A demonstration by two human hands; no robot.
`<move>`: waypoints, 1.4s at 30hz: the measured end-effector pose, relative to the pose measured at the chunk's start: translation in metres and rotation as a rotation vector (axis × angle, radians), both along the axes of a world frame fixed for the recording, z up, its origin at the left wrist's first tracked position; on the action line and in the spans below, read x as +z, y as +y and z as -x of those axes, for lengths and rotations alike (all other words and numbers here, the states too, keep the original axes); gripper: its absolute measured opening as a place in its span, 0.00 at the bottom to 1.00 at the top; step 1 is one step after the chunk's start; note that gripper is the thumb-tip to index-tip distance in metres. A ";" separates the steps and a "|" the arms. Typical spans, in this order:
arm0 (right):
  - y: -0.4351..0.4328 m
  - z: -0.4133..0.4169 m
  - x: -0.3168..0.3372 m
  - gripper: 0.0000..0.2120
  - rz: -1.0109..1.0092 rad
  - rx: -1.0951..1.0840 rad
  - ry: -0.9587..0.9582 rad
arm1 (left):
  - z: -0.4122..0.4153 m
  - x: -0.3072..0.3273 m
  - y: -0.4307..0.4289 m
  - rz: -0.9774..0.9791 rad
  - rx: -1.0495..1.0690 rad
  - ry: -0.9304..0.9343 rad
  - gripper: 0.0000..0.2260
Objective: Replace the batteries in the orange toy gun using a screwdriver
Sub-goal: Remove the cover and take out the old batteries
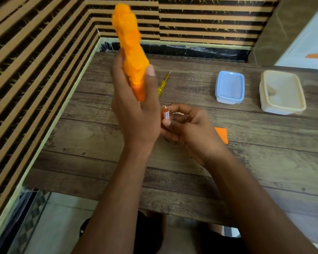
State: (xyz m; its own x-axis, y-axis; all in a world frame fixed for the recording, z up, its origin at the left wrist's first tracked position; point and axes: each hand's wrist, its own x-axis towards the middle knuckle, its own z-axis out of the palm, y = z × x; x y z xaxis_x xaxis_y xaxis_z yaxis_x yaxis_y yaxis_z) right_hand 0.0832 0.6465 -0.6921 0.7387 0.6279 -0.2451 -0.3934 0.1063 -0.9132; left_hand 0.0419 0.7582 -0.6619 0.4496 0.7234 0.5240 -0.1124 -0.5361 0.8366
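My left hand (136, 107) grips the orange toy gun (129, 46) and holds it up above the wooden table (99, 136), its far end blurred and pointing away from me. Just to its right, my right hand (187, 129) pinches an orange-labelled battery (166, 114) between thumb and fingers, close to the left wrist. A yellow-handled screwdriver (163, 84) lies on the table behind the hands, partly hidden by the left thumb. A flat orange piece (222, 135), possibly the battery cover, lies on the table right of my right hand.
A blue-lidded container (229, 87) and a larger cream container (282, 91) stand at the back right of the table. Striped walls close in the left and back sides. The table's near edge runs above my lap.
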 end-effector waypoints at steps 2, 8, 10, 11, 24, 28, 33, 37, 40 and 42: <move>-0.001 -0.003 0.000 0.08 0.018 -0.048 -0.065 | 0.001 0.001 0.000 0.032 0.023 -0.057 0.19; -0.009 -0.004 -0.003 0.11 0.293 -0.191 -0.419 | 0.001 0.002 0.006 0.395 0.034 -0.168 0.21; -0.012 -0.006 -0.005 0.12 0.365 -0.218 -0.485 | 0.000 0.005 0.006 0.561 0.032 -0.203 0.18; -0.014 -0.007 -0.006 0.12 0.399 -0.222 -0.522 | 0.000 0.006 0.007 0.625 0.045 -0.205 0.17; -0.011 -0.016 -0.008 0.12 0.753 -0.112 -0.919 | 0.005 0.003 0.005 0.819 0.093 -0.125 0.09; -0.007 -0.015 -0.012 0.14 0.789 -0.094 -0.967 | 0.012 -0.003 0.008 0.875 0.125 -0.074 0.10; -0.004 -0.016 -0.017 0.11 0.818 -0.063 -1.035 | 0.021 -0.010 0.009 0.873 0.124 0.035 0.06; -0.001 -0.018 -0.019 0.09 0.848 -0.057 -1.053 | 0.034 -0.024 0.016 0.678 0.247 0.239 0.07; 0.001 -0.018 -0.018 0.10 0.909 -0.022 -1.093 | 0.045 -0.028 0.021 0.609 0.268 0.342 0.10; 0.002 -0.018 -0.018 0.12 0.939 -0.009 -1.096 | 0.050 -0.029 0.025 0.598 0.258 0.373 0.12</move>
State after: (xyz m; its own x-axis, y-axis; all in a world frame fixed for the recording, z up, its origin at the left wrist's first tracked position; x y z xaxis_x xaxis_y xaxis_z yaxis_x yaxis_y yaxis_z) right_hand 0.1010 0.6487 -0.7106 0.8253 0.5506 0.1256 0.5358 -0.6931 -0.4821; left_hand -0.0080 0.7829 -0.6909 0.2980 0.9434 -0.1456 0.3037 0.0509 0.9514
